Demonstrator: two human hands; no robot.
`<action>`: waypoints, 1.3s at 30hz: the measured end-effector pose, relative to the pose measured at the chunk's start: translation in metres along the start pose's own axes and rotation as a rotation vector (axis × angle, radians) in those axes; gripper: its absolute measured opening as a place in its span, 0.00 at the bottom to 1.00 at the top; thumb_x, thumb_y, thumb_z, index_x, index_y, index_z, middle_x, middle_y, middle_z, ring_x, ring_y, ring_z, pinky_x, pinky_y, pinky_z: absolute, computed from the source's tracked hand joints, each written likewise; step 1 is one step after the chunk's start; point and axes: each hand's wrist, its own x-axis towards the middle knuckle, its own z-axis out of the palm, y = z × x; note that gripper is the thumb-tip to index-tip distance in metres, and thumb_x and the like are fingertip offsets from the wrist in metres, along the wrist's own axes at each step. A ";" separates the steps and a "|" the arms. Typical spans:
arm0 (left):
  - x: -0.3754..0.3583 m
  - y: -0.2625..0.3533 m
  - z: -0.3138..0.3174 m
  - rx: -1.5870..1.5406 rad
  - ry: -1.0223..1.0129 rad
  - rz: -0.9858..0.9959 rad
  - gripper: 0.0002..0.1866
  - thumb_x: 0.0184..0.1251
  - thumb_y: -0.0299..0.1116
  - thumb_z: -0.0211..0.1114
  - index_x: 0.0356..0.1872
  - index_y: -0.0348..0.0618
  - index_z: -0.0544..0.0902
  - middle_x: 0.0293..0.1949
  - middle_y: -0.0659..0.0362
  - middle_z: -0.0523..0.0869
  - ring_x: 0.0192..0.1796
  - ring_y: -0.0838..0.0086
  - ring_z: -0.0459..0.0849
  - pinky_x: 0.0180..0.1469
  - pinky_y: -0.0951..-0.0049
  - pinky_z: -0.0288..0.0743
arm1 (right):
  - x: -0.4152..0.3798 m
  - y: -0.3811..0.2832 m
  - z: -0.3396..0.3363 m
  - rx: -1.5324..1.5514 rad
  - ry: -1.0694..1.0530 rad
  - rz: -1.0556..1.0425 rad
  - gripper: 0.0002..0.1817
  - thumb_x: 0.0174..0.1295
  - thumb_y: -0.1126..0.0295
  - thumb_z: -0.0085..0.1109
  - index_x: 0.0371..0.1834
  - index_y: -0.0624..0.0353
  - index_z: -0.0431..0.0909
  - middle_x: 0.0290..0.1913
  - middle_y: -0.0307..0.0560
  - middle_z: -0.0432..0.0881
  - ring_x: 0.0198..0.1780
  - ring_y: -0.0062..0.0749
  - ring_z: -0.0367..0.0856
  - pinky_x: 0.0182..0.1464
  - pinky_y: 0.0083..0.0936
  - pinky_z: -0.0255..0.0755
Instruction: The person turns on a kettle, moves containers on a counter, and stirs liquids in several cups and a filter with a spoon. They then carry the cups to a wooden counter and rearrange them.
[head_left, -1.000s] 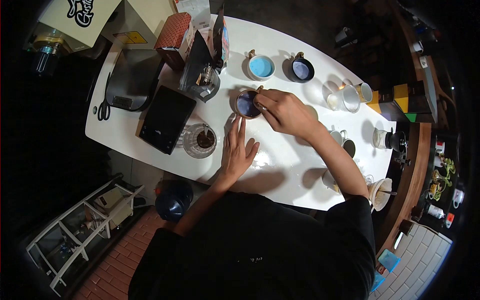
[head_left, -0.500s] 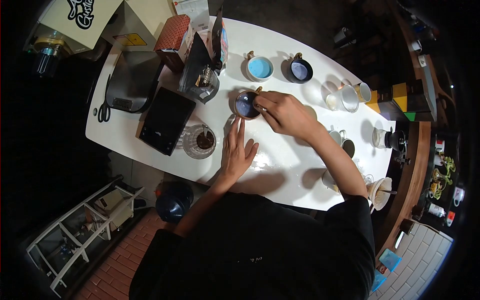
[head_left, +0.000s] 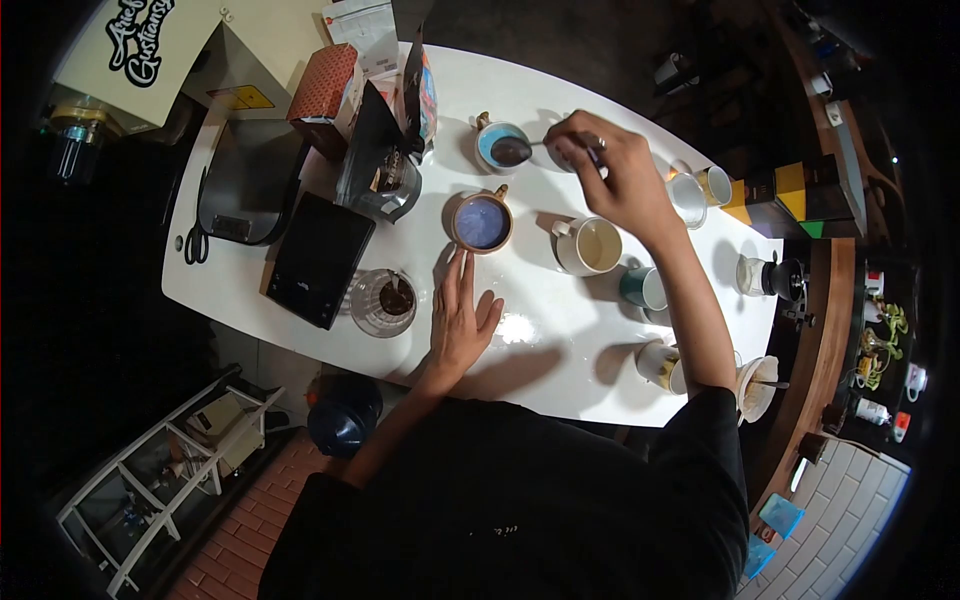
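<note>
My right hand (head_left: 615,170) grips a spoon (head_left: 512,151), whose dark bowl hangs over the cup with light blue inside (head_left: 489,137). Below that, a brown-rimmed cup (head_left: 482,222) with purple-blue inside stands on the white table. My left hand (head_left: 463,325) lies on the table with fingers spread, its fingertips at the near edge of this cup. A cream mug (head_left: 589,246) stands to the right, below my right hand. The dark blue cup at the back is hidden behind my right hand.
A glass with dark contents (head_left: 384,303), a black scale (head_left: 319,260) and coffee bags (head_left: 375,170) are on the left. On the right stand a green cup (head_left: 643,288), a patterned cup (head_left: 661,367), clear glasses (head_left: 688,198) and a grinder (head_left: 772,278).
My right hand has lifted off the brown-rimmed cup and moved up and right, carrying the spoon over the light blue cup. My left hand stays beside the brown-rimmed cup. The cream mug is now uncovered.
</note>
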 end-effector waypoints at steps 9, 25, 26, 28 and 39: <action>0.001 0.002 -0.002 0.034 -0.020 -0.020 0.44 0.69 0.40 0.67 0.79 0.34 0.54 0.75 0.40 0.60 0.74 0.44 0.63 0.74 0.50 0.60 | 0.015 0.055 0.031 -0.062 -0.088 0.007 0.07 0.66 0.77 0.55 0.44 0.65 0.79 0.40 0.54 0.83 0.37 0.53 0.82 0.43 0.40 0.76; 0.001 0.007 -0.002 0.026 -0.012 -0.065 0.41 0.68 0.39 0.67 0.78 0.34 0.59 0.75 0.42 0.62 0.75 0.47 0.65 0.74 0.51 0.61 | 0.009 0.053 0.044 -0.059 -0.127 0.009 0.05 0.64 0.79 0.57 0.42 0.66 0.78 0.37 0.56 0.81 0.38 0.56 0.81 0.40 0.44 0.75; 0.001 0.007 -0.002 0.026 -0.013 -0.069 0.41 0.68 0.39 0.67 0.78 0.34 0.59 0.75 0.43 0.62 0.75 0.47 0.65 0.74 0.51 0.60 | 0.010 0.053 0.046 -0.059 -0.124 0.011 0.05 0.64 0.79 0.57 0.42 0.66 0.78 0.37 0.56 0.81 0.38 0.56 0.81 0.40 0.44 0.75; 0.001 0.006 -0.002 0.023 -0.015 -0.067 0.41 0.68 0.39 0.67 0.78 0.34 0.59 0.75 0.43 0.62 0.75 0.47 0.64 0.74 0.51 0.60 | 0.013 0.058 0.050 -0.018 -0.100 -0.029 0.06 0.64 0.79 0.56 0.42 0.66 0.78 0.37 0.56 0.81 0.38 0.56 0.81 0.40 0.44 0.75; 0.001 0.006 -0.001 0.012 -0.013 -0.066 0.41 0.69 0.39 0.66 0.78 0.35 0.58 0.75 0.43 0.61 0.75 0.47 0.64 0.75 0.51 0.60 | 0.015 0.054 0.048 -0.111 -0.130 0.021 0.05 0.65 0.77 0.57 0.43 0.64 0.78 0.36 0.55 0.82 0.39 0.54 0.82 0.40 0.44 0.76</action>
